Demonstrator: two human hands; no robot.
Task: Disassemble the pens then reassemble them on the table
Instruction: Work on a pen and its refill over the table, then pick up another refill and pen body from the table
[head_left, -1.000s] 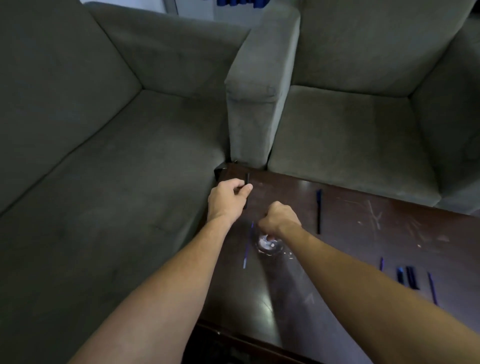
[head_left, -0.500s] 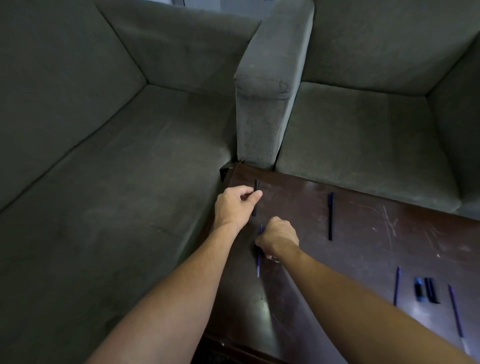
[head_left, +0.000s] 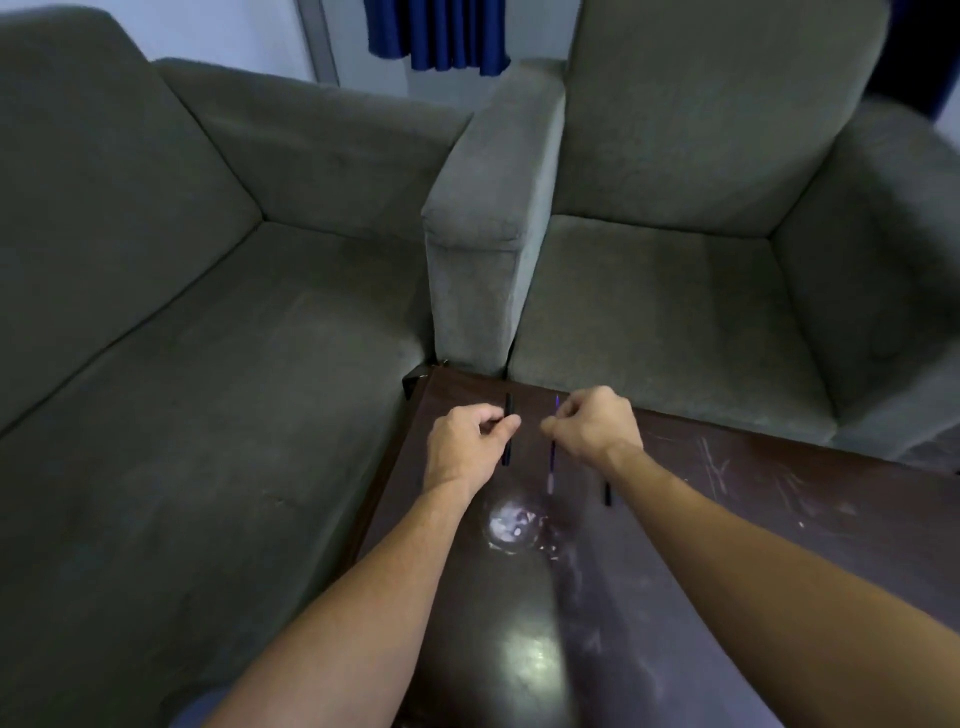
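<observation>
Head view: both bare forearms reach forward over the far left corner of a dark brown, scratched surface (head_left: 779, 493). The left hand (head_left: 470, 441) has its fingers (head_left: 506, 425) curled, thumb and forefinger pinching a black pen barrel (head_left: 506, 454) near its middle, so the barrel stands out above and below the grip, pointing away from the person. Just beside it, apart from it, the right hand (head_left: 592, 428) is curled into a loose fist and pinches a thin blue ink refill (head_left: 551, 465). The refill runs roughly parallel to the barrel, its blue end showing above the hand and its pale tip toward the person. Whether either part touches the wood cannot be told. A dark pen piece (head_left: 607, 493) lies on the surface right beside the right forearm, partly hidden by it. Two bright glare patches (head_left: 511, 525) shine on the wood nearer the person. A grey sofa (head_left: 208, 364) stands to the left, a matching armchair (head_left: 649, 312) behind the corner, and a blue curtain (head_left: 439, 34) hangs beyond.
</observation>
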